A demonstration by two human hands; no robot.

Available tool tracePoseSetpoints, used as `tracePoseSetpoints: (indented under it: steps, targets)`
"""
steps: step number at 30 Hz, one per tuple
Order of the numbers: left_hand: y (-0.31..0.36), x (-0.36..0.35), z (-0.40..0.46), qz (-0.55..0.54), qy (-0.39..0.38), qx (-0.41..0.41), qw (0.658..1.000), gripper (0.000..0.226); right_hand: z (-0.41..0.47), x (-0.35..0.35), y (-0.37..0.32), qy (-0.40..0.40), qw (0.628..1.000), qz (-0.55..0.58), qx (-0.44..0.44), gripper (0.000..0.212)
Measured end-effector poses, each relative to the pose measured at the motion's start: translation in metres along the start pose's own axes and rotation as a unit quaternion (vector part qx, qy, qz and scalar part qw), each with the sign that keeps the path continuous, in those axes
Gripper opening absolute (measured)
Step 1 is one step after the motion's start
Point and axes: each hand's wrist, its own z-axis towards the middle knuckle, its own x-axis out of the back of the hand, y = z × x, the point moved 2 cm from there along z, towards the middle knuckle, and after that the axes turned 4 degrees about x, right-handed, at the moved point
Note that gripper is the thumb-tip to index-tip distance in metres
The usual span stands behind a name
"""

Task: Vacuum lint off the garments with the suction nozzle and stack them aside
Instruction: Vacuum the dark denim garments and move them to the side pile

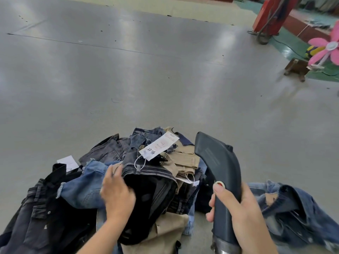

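Head view: wide grey worktop [128, 79] stretching far ahead and to both sides, bare past the heap, with its far edge near the top of frame and its right edge dropping off toward green floor [297, 50]. Beyond that right edge, a wooden stool [296, 68], a pink fan [328, 48] and a red machine [271, 13] with a cable trailing down. Close in, at the near edge, a garment heap [132, 180] of black, grey, blue denim and tan pieces, loosely tangled. On top, dark jeans [152, 187] with the waistband gaping open toward the camera and a white tag [159, 147] on a string lying across them. Left hand [117, 191] at the left rim of that waistband, fingers curled onto the dark cloth and gripping it, somewhat blurred. To the right, nozzle [219, 167], dark grey, curved, with its flat mouth tilted up and away, raised beside the heap and just right of the tan trousers [185, 158], not touching any cloth. Right hand [240, 211] wrapped round the nozzle's lower grip, thumb pressed on a small round button, metal collar visible below the fist. Farther right, a blue denim jacket [293, 211] lying crumpled apart from the heap.
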Motion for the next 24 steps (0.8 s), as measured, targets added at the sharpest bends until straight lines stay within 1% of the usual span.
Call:
tracePoseSetpoints:
  steps: [1, 2, 3, 4, 5, 7, 9, 10, 11, 13, 14, 15, 17, 19, 20, 22, 23, 24]
  targets:
    - [0.015, -0.003, 0.005, 0.034, 0.011, -0.15, 0.988, 0.091, 0.001, 0.0, 0.001, 0.001, 1.0, -0.006, -0.001, 0.024]
    - [0.028, -0.008, 0.009, 0.068, 0.021, -0.278, 0.958, 0.097, 0.002, 0.0, 0.002, 0.002, 1.0, -0.012, -0.003, 0.02]
    - [0.042, -0.013, 0.013, 0.108, 0.013, -0.373, 0.922, 0.099, 0.003, 0.0, 0.002, 0.001, 1.0, -0.018, -0.005, 0.016]
    - [0.055, -0.019, 0.017, 0.156, -0.009, -0.441, 0.884, 0.097, 0.003, 0.001, 0.002, -0.001, 1.0, -0.02, -0.008, 0.014]
    - [0.069, -0.023, 0.019, 0.204, -0.052, -0.48, 0.851, 0.09, 0.004, 0.001, 0.003, -0.003, 1.0, -0.02, -0.01, 0.013]
    - [0.089, -0.032, 0.026, 0.282, -0.146, -0.513, 0.797, 0.065, 0.004, 0.003, 0.003, -0.005, 1.0, -0.019, -0.013, 0.013]
    - [0.101, -0.034, 0.036, 0.32, -0.239, -0.505, 0.765, 0.038, 0.004, 0.005, 0.002, -0.002, 1.0, -0.019, -0.013, 0.013]
    - [0.105, -0.031, 0.042, 0.33, -0.267, -0.5, 0.755, 0.03, 0.005, 0.006, 0.001, 0.001, 1.0, -0.016, -0.011, 0.013]
    - [0.108, -0.025, 0.048, 0.343, -0.29, -0.498, 0.742, 0.034, 0.005, 0.008, 0.0, 0.004, 1.0, -0.014, -0.01, 0.014]
    - [0.111, -0.01, 0.057, 0.373, -0.324, -0.5, 0.711, 0.054, 0.005, 0.009, -0.002, 0.007, 1.0, -0.013, -0.009, 0.015]
    - [0.113, -0.003, 0.06, 0.389, -0.335, -0.489, 0.705, 0.057, 0.005, 0.01, -0.002, 0.008, 1.0, -0.013, -0.009, 0.015]
    - [0.117, 0.006, 0.061, 0.405, -0.35, -0.463, 0.706, 0.058, 0.005, 0.01, -0.003, 0.008, 1.0, -0.014, -0.01, 0.015]
    - [0.133, 0.023, 0.064, 0.403, -0.394, -0.382, 0.732, 0.058, 0.004, 0.011, -0.004, 0.005, 1.0, -0.016, -0.009, 0.014]
    - [0.15, 0.042, 0.073, 0.341, -0.472, -0.278, 0.764, 0.057, 0.002, 0.01, -0.005, 0.0, 1.0, -0.017, -0.005, 0.014]
    - [0.156, 0.052, 0.079, 0.289, -0.515, -0.219, 0.777, 0.057, 0.001, 0.01, -0.005, 0.001, 1.0, -0.016, -0.002, 0.014]
    - [0.155, 0.07, 0.09, 0.13, -0.595, -0.074, 0.79, 0.059, 0.0, 0.011, -0.006, 0.005, 1.0, -0.013, 0.0, 0.015]
    - [0.149, 0.073, 0.095, 0.058, -0.596, -0.027, 0.8, 0.055, 0.0, 0.011, -0.006, 0.008, 1.0, -0.013, 0.001, 0.015]
    - [0.139, 0.074, 0.098, 0.018, -0.567, -0.014, 0.823, 0.055, 0.0, 0.011, -0.006, 0.009, 1.0, -0.015, 0.002, 0.015]
